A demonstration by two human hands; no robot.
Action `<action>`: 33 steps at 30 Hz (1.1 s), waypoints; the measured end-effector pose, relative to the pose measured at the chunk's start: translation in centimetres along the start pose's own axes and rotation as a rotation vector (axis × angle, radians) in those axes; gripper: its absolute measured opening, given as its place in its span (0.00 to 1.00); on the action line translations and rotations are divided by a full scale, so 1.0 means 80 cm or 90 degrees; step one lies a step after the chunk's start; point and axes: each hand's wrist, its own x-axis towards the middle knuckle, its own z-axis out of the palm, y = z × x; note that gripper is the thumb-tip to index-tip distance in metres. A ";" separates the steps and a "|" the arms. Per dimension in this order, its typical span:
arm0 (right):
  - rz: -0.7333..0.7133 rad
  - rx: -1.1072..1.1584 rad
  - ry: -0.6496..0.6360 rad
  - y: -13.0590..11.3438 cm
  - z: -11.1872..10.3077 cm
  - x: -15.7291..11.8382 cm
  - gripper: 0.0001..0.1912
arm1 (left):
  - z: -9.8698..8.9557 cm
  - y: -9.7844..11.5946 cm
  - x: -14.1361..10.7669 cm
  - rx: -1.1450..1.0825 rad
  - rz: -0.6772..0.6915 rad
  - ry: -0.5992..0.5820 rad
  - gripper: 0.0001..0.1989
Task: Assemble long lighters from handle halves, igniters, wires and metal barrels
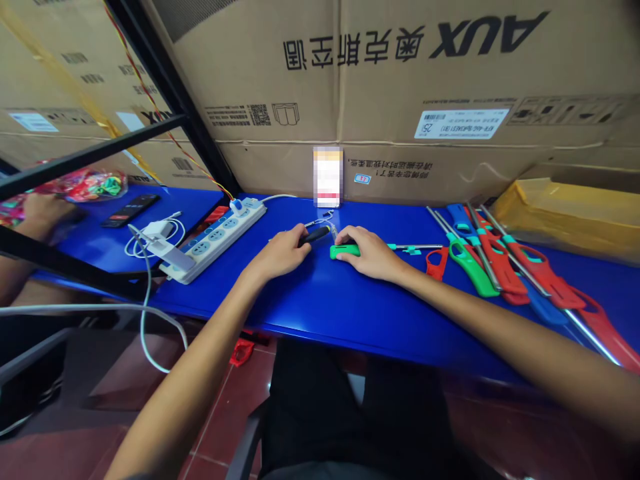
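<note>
Gripping at blue table (295, 300) by cardboard (280, 90): left hand (281, 253), tool (318, 235); right hand (371, 253), green lighter (343, 251).

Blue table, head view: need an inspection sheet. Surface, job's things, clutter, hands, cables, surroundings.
Surface: blue table, glossy where bare; underside not visible.
Job's things: green lighter and black-handled tool at centre.
Clutter: red, green and blue lighters piled at right, some overlapping; red piece on floor.
Hands: left hand on the tool; right hand on the green lighter.
Cables: white cable hangs below the table edge; red-yellow wire runs down to the power strip.
Surroundings: cardboard box behind; black frame, phone and another person's hand at left.
</note>
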 end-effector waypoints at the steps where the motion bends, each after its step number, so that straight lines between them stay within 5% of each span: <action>1: 0.004 0.001 -0.002 0.000 0.000 0.000 0.11 | 0.005 -0.006 -0.002 0.036 0.007 -0.003 0.03; 5: 0.011 -0.010 -0.009 0.001 0.001 0.000 0.11 | 0.012 -0.012 -0.010 0.142 0.070 -0.004 0.09; 11: -0.011 -0.019 -0.005 0.001 0.000 -0.001 0.11 | 0.006 0.017 -0.016 0.219 0.191 0.088 0.17; 15: 0.002 -0.007 -0.007 0.002 0.000 -0.001 0.13 | 0.011 0.027 -0.002 0.128 0.304 -0.006 0.09; 33: -0.005 -0.022 -0.013 0.003 -0.002 0.001 0.14 | -0.003 0.068 0.025 0.300 0.278 -0.114 0.07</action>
